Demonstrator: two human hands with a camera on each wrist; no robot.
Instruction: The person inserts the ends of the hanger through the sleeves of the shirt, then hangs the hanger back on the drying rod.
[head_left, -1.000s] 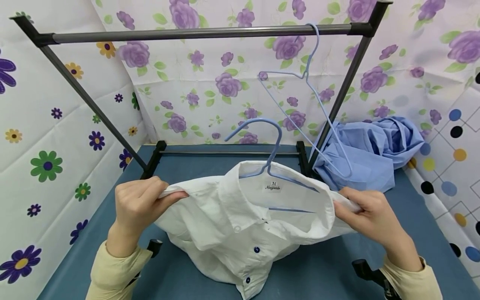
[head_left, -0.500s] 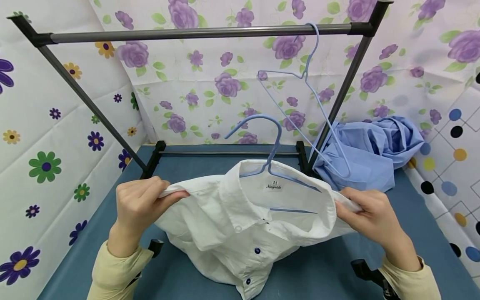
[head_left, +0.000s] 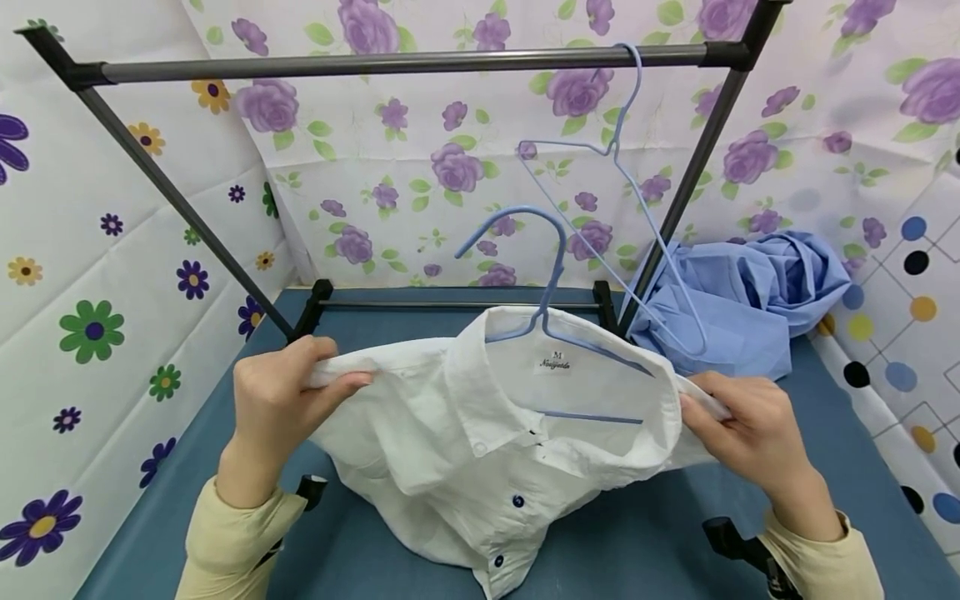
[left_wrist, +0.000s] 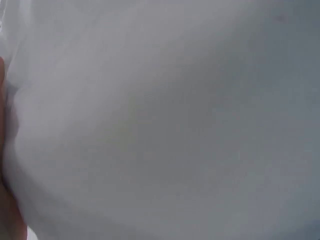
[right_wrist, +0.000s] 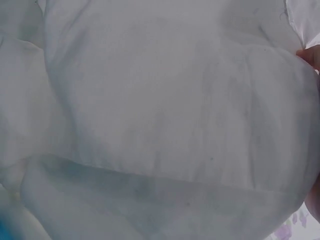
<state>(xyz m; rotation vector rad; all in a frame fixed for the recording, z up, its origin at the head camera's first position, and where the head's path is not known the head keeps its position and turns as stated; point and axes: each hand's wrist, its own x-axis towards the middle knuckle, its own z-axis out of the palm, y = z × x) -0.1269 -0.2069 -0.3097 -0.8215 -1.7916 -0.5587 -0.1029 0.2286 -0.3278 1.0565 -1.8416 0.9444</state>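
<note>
A white button-up shirt [head_left: 420,417] with dark buttons is stretched between both hands in the head view. Inside it sits a blue hanger [head_left: 553,275], its hook rising out of the collar. My left hand [head_left: 273,408] pinches the shirt at the shoulder on the left. At the opposite shoulder, my right hand [head_left: 757,433] grips the fabric between thumb and fingers. White cloth [left_wrist: 150,125] fills nearly all of the left wrist view. In the right wrist view the shirt [right_wrist: 160,110] covers most of the picture, with fingertips [right_wrist: 311,56] at the right edge.
A dark metal rack [head_left: 375,65] stands behind the shirt. From its bar hangs a second blue hanger [head_left: 617,150], bare of clothing. Blue crumpled cloth [head_left: 742,300] lies at the back right of the blue-grey table [head_left: 660,550]. Patterned sheets [head_left: 360,175] surround the table.
The hanger's hook and the shirt's collar have risen slightly and shifted a little right. Both hands keep their hold on the shoulders.
</note>
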